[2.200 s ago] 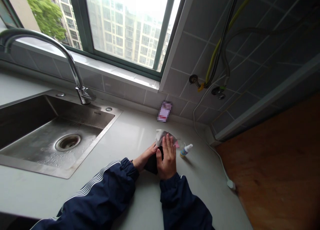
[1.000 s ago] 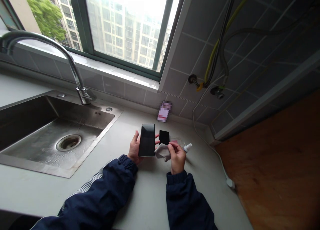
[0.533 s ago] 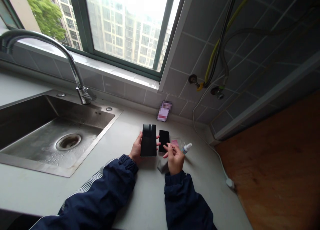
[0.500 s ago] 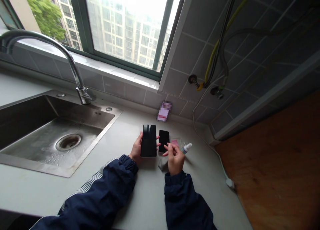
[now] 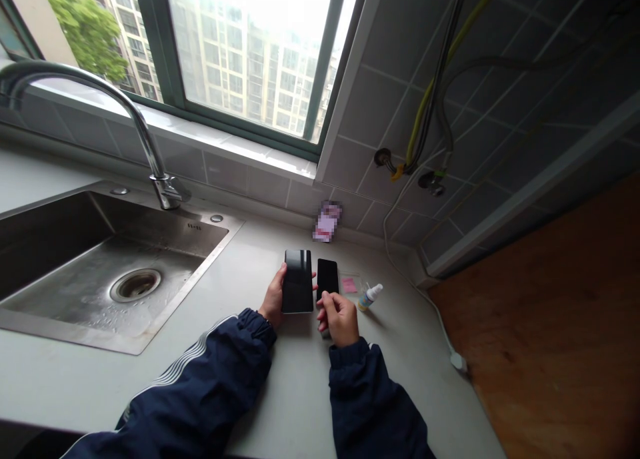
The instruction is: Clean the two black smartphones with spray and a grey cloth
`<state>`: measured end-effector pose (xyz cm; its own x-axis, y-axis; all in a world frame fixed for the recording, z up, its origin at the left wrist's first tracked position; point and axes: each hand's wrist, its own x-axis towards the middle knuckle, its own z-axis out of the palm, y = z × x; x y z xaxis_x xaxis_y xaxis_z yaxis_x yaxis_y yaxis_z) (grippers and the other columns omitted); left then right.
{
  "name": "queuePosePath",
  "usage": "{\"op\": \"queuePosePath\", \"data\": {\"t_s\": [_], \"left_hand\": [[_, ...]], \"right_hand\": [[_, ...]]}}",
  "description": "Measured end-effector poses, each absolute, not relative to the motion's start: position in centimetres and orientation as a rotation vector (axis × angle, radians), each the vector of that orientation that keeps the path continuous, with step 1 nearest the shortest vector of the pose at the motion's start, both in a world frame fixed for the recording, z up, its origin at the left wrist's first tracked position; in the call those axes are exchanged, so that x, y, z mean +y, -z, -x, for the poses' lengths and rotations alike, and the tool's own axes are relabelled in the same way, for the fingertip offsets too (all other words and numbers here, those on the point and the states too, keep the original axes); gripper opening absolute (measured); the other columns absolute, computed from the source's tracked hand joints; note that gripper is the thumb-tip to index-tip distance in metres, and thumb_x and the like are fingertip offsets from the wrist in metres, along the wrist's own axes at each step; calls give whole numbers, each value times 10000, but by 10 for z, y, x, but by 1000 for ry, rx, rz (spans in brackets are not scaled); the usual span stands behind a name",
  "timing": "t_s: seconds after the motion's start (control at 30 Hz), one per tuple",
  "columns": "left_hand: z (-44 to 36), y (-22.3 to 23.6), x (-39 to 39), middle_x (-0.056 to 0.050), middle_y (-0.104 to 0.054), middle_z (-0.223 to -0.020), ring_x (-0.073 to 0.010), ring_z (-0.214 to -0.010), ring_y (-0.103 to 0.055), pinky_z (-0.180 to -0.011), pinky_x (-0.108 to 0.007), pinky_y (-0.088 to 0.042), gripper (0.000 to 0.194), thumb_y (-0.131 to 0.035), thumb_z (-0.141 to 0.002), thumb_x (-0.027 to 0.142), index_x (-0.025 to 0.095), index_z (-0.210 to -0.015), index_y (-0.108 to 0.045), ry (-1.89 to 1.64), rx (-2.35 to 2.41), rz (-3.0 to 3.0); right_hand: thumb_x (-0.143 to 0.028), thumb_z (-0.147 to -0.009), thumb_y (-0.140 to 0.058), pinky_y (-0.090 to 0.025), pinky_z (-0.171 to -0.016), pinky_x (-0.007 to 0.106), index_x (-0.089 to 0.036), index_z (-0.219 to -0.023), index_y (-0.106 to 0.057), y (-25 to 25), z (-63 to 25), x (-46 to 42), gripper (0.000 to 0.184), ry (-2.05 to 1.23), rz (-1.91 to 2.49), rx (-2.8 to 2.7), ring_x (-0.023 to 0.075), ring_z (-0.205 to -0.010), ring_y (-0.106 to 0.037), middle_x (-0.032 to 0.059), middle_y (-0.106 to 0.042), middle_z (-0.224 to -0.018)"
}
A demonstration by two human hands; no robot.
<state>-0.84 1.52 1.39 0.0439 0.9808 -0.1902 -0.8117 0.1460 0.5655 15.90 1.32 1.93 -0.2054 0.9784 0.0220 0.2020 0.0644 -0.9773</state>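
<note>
My left hand (image 5: pixel 273 300) grips a black-screened tablet (image 5: pixel 297 282) by its left side, with fingertips showing past the right edge. The tablet is tilted up toward me above the counter. My right hand (image 5: pixel 340 319) is closed, fingers curled and thumb against the index finger; whatever it may hold is hidden. It covers the lower end of a smaller black phone (image 5: pixel 327 276) lying on the counter. Just right of that hand stands a small spray bottle (image 5: pixel 370 297) with a white top. A pink square in a clear packet (image 5: pixel 349 285) lies behind the hand.
A steel sink (image 5: pixel 185 292) with a curved faucet (image 5: pixel 145 132) is at the left. A blurred pink item (image 5: pixel 327 221) leans against the tiled wall. A white cable (image 5: pixel 435 309) runs down to a plug (image 5: pixel 459 363) beside a wooden panel (image 5: pixel 550 312) on the right.
My right hand has moved left and slightly down, and its fingers have curled in. The grey cloth seen below the phone is now mostly hidden by it. The bottle shows more fully.
</note>
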Motion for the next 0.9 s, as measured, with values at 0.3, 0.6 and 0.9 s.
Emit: {"op": "queuePosePath", "data": {"t_s": [0.3,0.6,0.9], "left_hand": [[5,-17,12,-191,-679,-1282,-326,-1061,-709,-826,-398,-607,576,-470,-977,500,100,-1376,-576,-1375,514,-413],[-2,-21,3,-187,-575,-1422,-340,-1108,-683,-927,-472,-538,608,-525,-967,474,192,-1496,-423,-1259,472,-612],[5,-14,8,-107,-416,-1571,-277,-1065,-670,-808,-369,-563,526,-540,-934,551,286,-1386,-576,-1229,701,-705]], "right_hand": [[-714,-758,-670,-376,-341,171,-139,-838,-628,-15,-161,10,583,-1797,1139,-1538,132,-377,-611,55,-716,-628],[-644,-708,-744,-454,-371,207,-167,-919,-579,-9,-175,3,547,-1884,1107,-1186,138,-376,-602,21,-704,-618],[-613,-677,-802,-455,-363,224,-211,-759,-506,-7,-187,4,506,-1664,1060,-881,105,-359,-516,-23,-621,-548]]}}
